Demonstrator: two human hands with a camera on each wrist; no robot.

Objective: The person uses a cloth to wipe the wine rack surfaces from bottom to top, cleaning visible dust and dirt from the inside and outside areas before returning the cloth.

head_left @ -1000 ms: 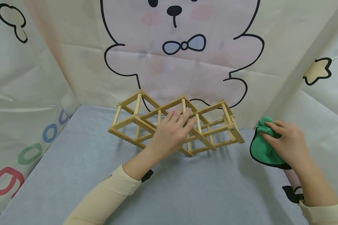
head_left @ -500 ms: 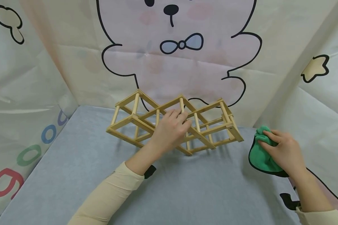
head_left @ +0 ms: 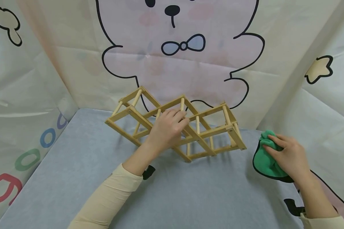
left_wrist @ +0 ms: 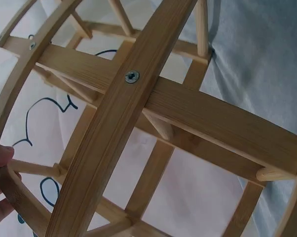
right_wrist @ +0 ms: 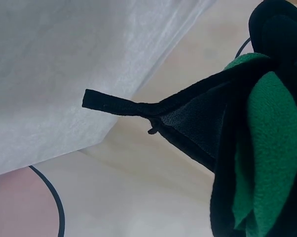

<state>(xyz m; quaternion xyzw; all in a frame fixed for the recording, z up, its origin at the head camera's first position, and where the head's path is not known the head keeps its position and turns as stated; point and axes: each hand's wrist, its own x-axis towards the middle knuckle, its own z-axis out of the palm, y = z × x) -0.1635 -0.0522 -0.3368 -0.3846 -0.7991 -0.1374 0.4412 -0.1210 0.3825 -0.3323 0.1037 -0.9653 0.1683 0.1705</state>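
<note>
A slatted wooden rack (head_left: 121, 133) with a folding lattice frame and round dowels stands tilted at the back of the table. My left hand (head_left: 166, 128) grips it near the middle of its upper edge. In the left wrist view, thumb and fingers (left_wrist: 1, 154) pinch a slat at the left edge, and a screw head (left_wrist: 132, 76) marks a crossing of slats. Off to the right, my right hand (head_left: 290, 156) holds a bunched green cloth (head_left: 268, 162) with black edging, above the table. A black hanging loop (right_wrist: 109, 102) sticks out from the cloth in the right wrist view.
A light blue cloth covers the table (head_left: 203, 197). Printed fabric walls enclose it: a bear drawing on the back wall (head_left: 183, 70), a star on the right wall (head_left: 319, 70), coloured rings on the left wall (head_left: 27, 159).
My left hand has tipped the rack slightly, its left end rising and its front lower corner shifting left. The right hand has lowered a little with the cloth. The head view has shifted slightly.
</note>
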